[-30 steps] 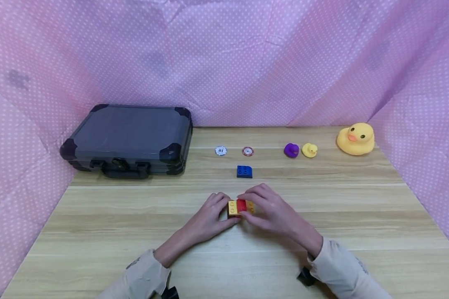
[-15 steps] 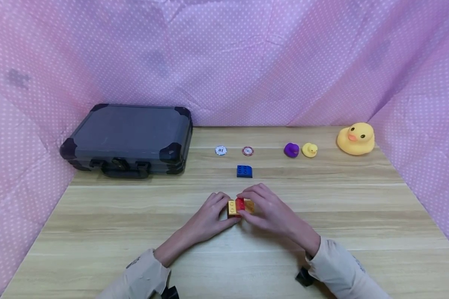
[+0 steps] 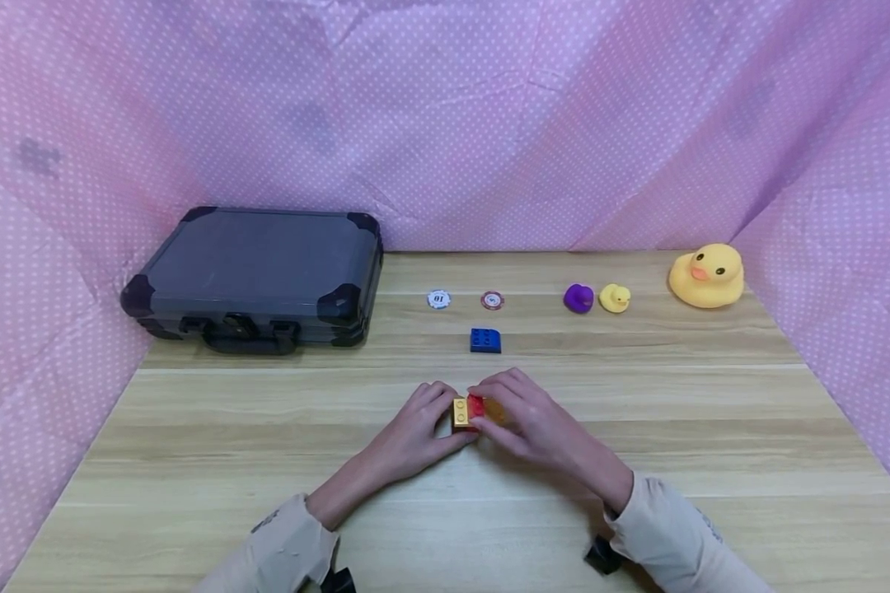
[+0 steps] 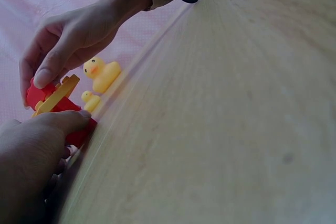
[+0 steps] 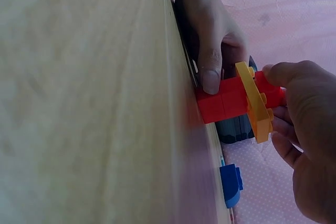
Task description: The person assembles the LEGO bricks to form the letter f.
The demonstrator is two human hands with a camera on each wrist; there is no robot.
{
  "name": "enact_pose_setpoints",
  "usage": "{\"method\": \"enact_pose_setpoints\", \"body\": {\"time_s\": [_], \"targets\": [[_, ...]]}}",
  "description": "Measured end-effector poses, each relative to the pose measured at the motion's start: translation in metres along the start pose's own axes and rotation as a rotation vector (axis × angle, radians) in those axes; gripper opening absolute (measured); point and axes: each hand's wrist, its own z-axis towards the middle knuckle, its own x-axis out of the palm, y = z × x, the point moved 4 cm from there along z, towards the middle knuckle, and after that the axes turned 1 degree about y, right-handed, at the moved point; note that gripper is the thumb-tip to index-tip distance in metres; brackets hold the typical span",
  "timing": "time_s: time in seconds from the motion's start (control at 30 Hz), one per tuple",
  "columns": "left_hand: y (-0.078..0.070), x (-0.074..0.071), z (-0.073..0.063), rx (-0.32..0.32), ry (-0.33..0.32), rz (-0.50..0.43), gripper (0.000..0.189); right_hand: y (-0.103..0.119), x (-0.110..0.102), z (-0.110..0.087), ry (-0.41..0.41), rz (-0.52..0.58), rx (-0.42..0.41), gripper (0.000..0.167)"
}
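On the table in front of me stands a small stack of toy bricks. Red bricks (image 5: 223,100) form its base, and a flat yellow brick (image 5: 254,103) lies across them, overhanging. Thumb and fingers of my left hand (image 3: 415,432) grip the red base from both sides. My right hand (image 3: 541,420) pinches a smaller red brick (image 3: 475,406) on top of the yellow one; whether its studs are fully seated I cannot tell. Right-hand fingers partly cover the yellow brick's right end in the head view. A blue brick (image 3: 485,340) sits just beyond the hands.
A grey hard case (image 3: 259,263) with black corners lies at the back left. Behind the blue brick are a white chip (image 3: 438,299) and a red-rimmed chip (image 3: 493,301). Farther right sit a purple duck (image 3: 578,298), a small yellow duck (image 3: 614,298) and a large one (image 3: 706,277).
My right hand has shifted slightly left with the top red brick, and its fingers now cover more of the yellow brick's right end. The left hand keeps its grip in place.
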Motion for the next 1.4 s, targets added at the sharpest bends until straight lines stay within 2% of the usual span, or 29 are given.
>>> {"method": "enact_pose_setpoints", "body": {"time_s": [0.4,0.83,1.07,1.27,1.4], "targets": [[0.000,0.002,0.001,-0.009,0.009,-0.008,0.033,0.000,-0.004,0.003,0.054,-0.012,0.003,0.031],[0.000,0.000,0.002,0.002,0.004,0.006,0.036,0.000,-0.003,0.005,0.052,-0.022,-0.013,0.031],[0.000,0.000,0.000,0.005,0.000,0.016,0.036,-0.003,0.000,0.003,0.065,0.034,0.054,0.033],[0.001,0.001,-0.001,0.004,0.004,0.022,0.035,-0.010,0.005,0.003,0.121,0.194,0.199,0.033],[0.001,0.001,0.000,-0.001,-0.001,0.021,0.035,-0.014,0.007,0.003,0.138,0.251,0.244,0.032]]}}
